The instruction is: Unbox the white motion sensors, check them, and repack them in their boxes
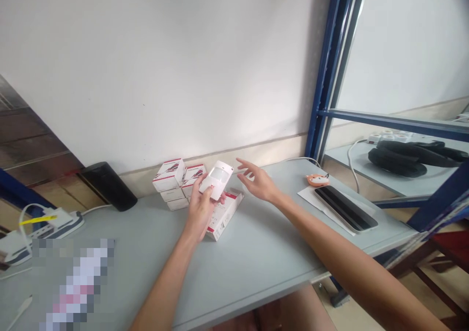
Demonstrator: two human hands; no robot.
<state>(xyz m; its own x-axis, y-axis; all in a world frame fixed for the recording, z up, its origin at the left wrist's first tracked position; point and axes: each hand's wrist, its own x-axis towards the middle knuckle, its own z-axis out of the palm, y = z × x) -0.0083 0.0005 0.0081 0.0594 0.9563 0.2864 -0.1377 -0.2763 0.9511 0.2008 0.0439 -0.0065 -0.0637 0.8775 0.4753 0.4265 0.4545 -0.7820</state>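
Observation:
My left hand [201,208] is closed around a white motion sensor [217,178], thumb on its front face. The sensor has a pale window in its upper half and is held tilted above the table. At its top right corner a small dark tip sticks out. My right hand [256,180] is just right of that corner, fingers apart and slightly bent, with nothing visible in them. Below the sensor lies a white and red box [224,217], partly hidden by my left hand. Several small white and red boxes [168,175] are stacked behind and left of it.
On the grey table [278,258] are a black cylinder [109,185] and a power strip [47,228] at the left. A phone [344,208] lies on paper at the right, beside an orange and white object [317,180]. A blue frame [324,77] rises behind.

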